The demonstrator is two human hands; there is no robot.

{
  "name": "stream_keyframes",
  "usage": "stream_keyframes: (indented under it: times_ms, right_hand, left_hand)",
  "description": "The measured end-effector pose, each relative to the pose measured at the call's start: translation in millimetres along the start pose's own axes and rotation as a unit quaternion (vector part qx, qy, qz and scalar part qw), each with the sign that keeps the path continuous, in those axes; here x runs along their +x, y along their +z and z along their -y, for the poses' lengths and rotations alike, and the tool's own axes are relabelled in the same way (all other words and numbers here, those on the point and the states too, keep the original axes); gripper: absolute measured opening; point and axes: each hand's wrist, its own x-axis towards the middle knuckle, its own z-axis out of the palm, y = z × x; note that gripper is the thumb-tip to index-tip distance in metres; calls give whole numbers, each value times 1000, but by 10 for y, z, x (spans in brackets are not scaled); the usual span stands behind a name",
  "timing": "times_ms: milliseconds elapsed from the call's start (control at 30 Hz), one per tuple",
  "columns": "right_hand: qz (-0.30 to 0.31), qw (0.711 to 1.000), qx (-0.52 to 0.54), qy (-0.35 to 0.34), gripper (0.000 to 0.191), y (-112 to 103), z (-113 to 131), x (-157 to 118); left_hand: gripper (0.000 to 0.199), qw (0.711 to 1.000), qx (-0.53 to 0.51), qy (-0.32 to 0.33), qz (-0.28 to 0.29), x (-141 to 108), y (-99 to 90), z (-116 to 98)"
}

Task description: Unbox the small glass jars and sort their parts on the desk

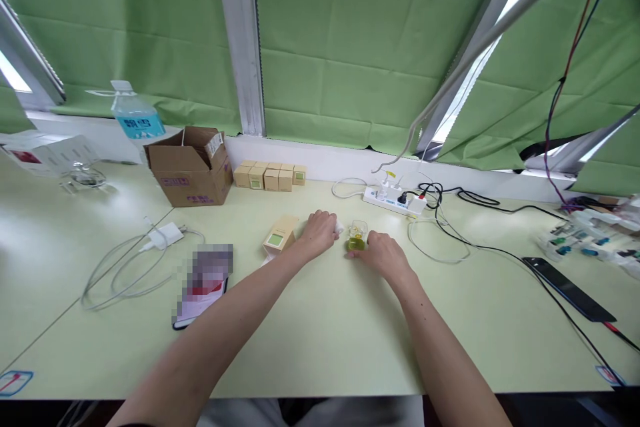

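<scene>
Green container (356, 244), one, in right hand (384, 255); one white item (339, 228), left hand (319, 233).

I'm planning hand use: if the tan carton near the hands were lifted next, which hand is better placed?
Left, most likely. The left hand is close beside the tan carton, while the right hand is farther off, its fingers at the green piece.

Pale table (350, 340) bears boxes (271, 176), cables (131, 280), seemingly two phones (570, 288).
</scene>
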Motion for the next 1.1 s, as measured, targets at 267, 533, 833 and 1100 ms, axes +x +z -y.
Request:
stream_keyframes:
  times_ms: [267, 533, 833, 1100]
  right_hand:
    - [14, 1000, 7, 2, 44, -220, -195, -125]
    - [-113, 992, 11, -46, 27, -230, -202, 57]
    - [-114, 977, -69, -169, 50, -11, -128, 464]
    - [-83, 976, -82, -185, 31, -97, -125, 709]
  left_hand:
    - [47, 997, 67, -23, -40, -563, -503, 272]
    - [63, 983, -7, -171, 71, -871, -705, 823]
    - [60, 980, -54, -176, 72, -955, -617, 1064]
    - [60, 978, -83, -186, 49, -999, -584, 1120]
